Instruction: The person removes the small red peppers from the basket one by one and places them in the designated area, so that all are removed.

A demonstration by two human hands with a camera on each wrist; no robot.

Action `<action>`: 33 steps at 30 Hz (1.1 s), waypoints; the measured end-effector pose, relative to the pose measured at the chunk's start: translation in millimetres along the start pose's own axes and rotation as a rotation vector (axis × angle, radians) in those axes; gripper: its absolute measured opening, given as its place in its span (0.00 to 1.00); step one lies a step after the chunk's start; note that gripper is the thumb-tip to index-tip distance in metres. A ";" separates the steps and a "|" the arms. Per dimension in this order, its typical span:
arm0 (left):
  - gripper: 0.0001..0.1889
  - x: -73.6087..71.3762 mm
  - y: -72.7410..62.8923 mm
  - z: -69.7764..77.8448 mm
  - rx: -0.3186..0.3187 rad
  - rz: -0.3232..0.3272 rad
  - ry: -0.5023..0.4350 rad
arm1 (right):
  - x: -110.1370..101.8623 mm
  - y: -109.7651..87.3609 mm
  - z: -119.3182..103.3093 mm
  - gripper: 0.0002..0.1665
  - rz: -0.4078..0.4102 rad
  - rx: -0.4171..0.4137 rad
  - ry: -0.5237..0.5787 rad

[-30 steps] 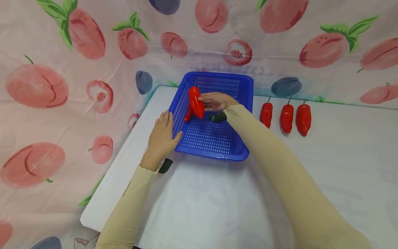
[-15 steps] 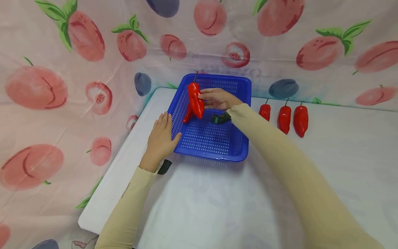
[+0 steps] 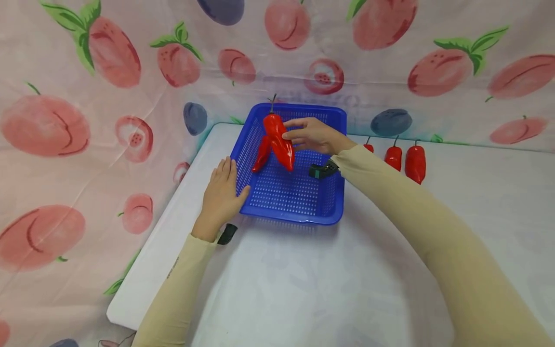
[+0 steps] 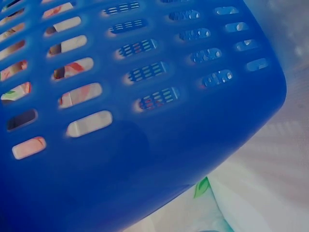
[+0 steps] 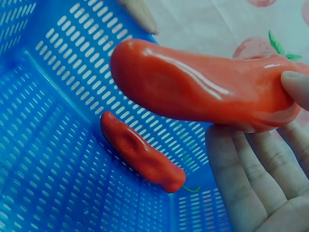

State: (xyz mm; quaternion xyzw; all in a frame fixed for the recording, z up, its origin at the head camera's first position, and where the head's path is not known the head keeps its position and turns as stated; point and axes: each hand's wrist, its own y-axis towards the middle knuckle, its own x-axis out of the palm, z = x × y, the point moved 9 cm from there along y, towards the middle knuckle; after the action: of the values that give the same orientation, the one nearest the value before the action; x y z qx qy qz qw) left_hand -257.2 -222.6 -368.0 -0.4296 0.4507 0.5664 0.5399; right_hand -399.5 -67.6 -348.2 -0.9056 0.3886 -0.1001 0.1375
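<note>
My right hand [image 3: 316,135] pinches a glossy red pepper [image 3: 277,132] above the blue plastic basket [image 3: 295,219]. In the right wrist view the thumb is on one side of this pepper [image 5: 203,87] and the fingers are on the other. Its green stem points up and away in the head view. A second red pepper [image 5: 142,157] lies inside the basket along its left wall, partly behind the held one in the head view. My left hand [image 3: 221,195], fingers straight, rests against the basket's left side. The left wrist view shows only the basket's slotted outer wall [image 4: 145,159] nearby.
Three more red peppers lie in a row right of the basket; the rightmost pepper [image 3: 415,164] shows most, and the right sleeve partly covers the others. Under everything is a white table [image 3: 282,284]. A fruit-print cloth [image 3: 143,96] hangs behind and to the left.
My right hand has shifted a little to the right, and the held pepper's tip has swung right, showing more of the pepper in the basket. The left hand stays against the basket.
</note>
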 end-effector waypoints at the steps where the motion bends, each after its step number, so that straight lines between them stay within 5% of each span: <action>1: 0.40 -0.2 -0.3 0.2 0.001 0.001 0.000 | -0.6 -2.8 -1.1 0.31 0.000 -0.004 -0.004; 21: 0.40 1.6 -0.8 0.8 -0.013 0.003 -0.003 | -36.2 -73.6 -18.8 0.31 0.074 -0.127 -0.071; 33: 0.40 -0.3 -1.0 2.5 -0.014 0.004 -0.003 | -72.3 -121.1 -17.9 0.35 0.188 -0.107 -0.127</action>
State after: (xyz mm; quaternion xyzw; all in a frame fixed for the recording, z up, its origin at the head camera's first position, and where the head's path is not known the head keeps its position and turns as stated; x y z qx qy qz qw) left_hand -256.2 -220.3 -367.2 -0.4314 0.4469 0.5713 0.5364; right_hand -371.8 62.2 -297.1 -0.8756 0.4673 -0.0084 0.1223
